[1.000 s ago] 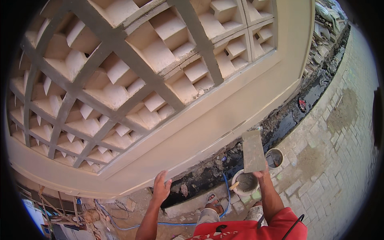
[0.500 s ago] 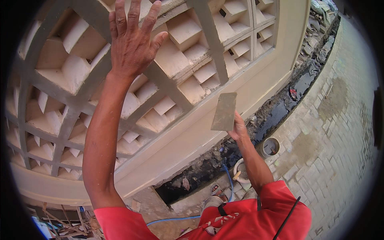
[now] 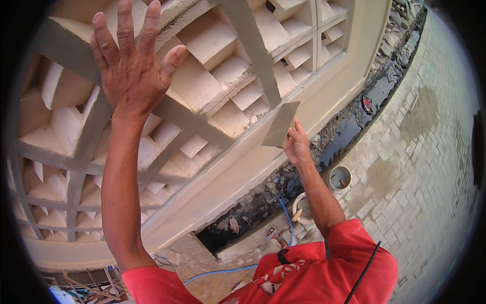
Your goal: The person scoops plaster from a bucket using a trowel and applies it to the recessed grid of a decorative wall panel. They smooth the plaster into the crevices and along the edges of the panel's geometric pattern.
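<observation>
My left hand (image 3: 132, 76) is raised at the upper left, fingers spread, in front of the lattice wall (image 3: 190, 147) of cream blocks. Whether its palm presses on the wall cannot be made out. Grey smoothed bands run between the recessed blocks. In my right hand (image 3: 296, 143) is a flat rectangular plastering trowel (image 3: 280, 124), its grey blade tilted beside the wall's lower ledge. The fingers are closed round its back side, and the handle is mostly hidden by the hand.
Along the wall's foot runs an open ditch (image 3: 333, 150) with dark water. A bucket (image 3: 339, 178) with grey contents and a pale round container (image 3: 302, 209) stand on the ditch's near side. A blue hose (image 3: 223, 272) crosses the ground. Paving blocks (image 3: 400, 207) cover the right side.
The trowel has moved slightly up and left and turned more edge-on. My left hand appears farther left and lower in view, fingers more spread, as the view of the wall has shifted.
</observation>
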